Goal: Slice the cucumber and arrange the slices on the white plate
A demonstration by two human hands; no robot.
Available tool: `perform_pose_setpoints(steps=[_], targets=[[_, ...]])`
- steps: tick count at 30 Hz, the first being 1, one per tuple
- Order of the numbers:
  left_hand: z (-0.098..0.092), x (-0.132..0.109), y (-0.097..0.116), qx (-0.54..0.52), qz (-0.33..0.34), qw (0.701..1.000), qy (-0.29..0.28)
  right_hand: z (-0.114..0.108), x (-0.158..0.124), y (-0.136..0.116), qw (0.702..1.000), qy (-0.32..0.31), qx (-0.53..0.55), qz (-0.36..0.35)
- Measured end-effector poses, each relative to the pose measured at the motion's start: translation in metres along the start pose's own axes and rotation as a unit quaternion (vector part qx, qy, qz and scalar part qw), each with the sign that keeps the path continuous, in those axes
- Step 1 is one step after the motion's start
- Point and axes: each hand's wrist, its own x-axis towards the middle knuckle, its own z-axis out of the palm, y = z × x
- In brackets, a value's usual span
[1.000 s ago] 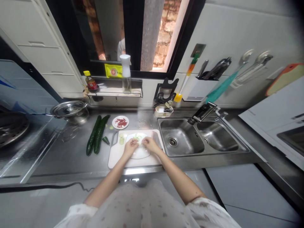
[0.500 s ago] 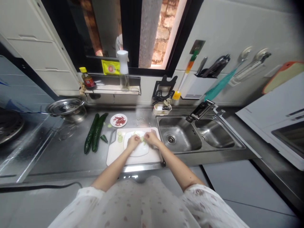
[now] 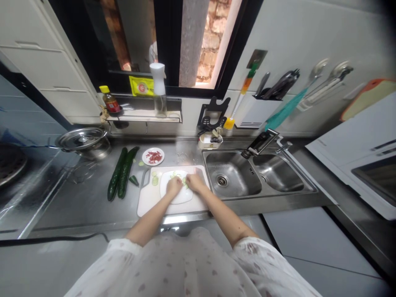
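Observation:
A white plate (image 3: 177, 199) lies on a pale cutting board (image 3: 149, 203), and thin cucumber slices rest along its far side. My left hand (image 3: 175, 186) is over the middle of the plate with its fingers curled closed; what they hold is hidden. Just to its right, my right hand (image 3: 193, 182) pinches at a cucumber slice (image 3: 185, 180) above the plate's right edge. A few more slices (image 3: 155, 180) lie on the board left of the plate. Two whole cucumbers (image 3: 123, 175) and a cut cucumber end (image 3: 134, 180) lie on the counter to the left.
Behind the board stands a small white dish (image 3: 151, 150) of chopped red pieces. A steel double sink (image 3: 230, 187) adjoins the board on the right. At the far left is a lidded pot (image 3: 89, 144). A wall shelf (image 3: 145, 117) carries bottles.
Both hands stay close together over the plate, with the fingers curled slightly further in. The whole view has shifted a little.

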Motion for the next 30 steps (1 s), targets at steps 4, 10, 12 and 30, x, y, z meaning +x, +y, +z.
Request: perform_pose_setpoints(steps=[4,10,12,30], targets=[[0.0,0.0,0.001,0.027,0.004,1.0,0.0,-0.001,-0.001,-0.003,1.0,-0.002,-0.016,-0.002],[-0.001,-0.002,0.002,0.06,0.031,0.998,0.005,-0.002,-0.002,-0.005,1.0,-0.003,-0.026,0.001],[-0.002,-0.006,0.001,0.074,0.048,0.996,0.017,-0.002,-0.002,-0.005,1.0,-0.001,-0.03,0.001],[-0.007,-0.029,-0.007,0.223,0.271,0.937,0.0,-0.003,-0.004,-0.003,0.999,0.004,-0.04,0.025]])
